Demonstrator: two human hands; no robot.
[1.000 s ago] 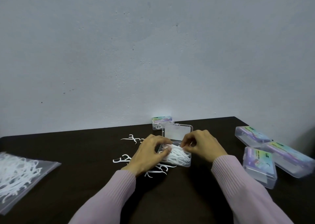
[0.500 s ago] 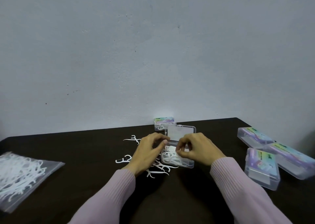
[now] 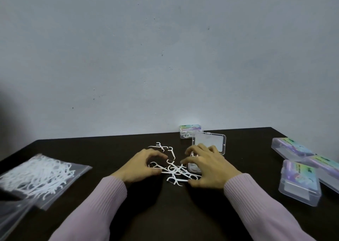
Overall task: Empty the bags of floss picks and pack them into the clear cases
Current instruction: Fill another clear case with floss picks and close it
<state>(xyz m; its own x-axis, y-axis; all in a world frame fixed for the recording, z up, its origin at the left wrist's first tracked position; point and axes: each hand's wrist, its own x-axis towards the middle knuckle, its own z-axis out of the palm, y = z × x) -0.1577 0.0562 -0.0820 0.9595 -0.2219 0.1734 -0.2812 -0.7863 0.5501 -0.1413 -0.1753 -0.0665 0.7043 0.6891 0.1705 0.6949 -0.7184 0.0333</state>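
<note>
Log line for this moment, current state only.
step: gathering loose floss picks | left hand: curled at pile | right hand: over open case | bag: still full

Pretty dim shot, soft flat light over the grey wall (image 3: 165, 57). The dark table (image 3: 165, 213) swallowed most shadows. Small bright glare spot at the wall's base, centre right. Lower left corner was smeared with blur, and the edges bowed from the wide lens.
</note>
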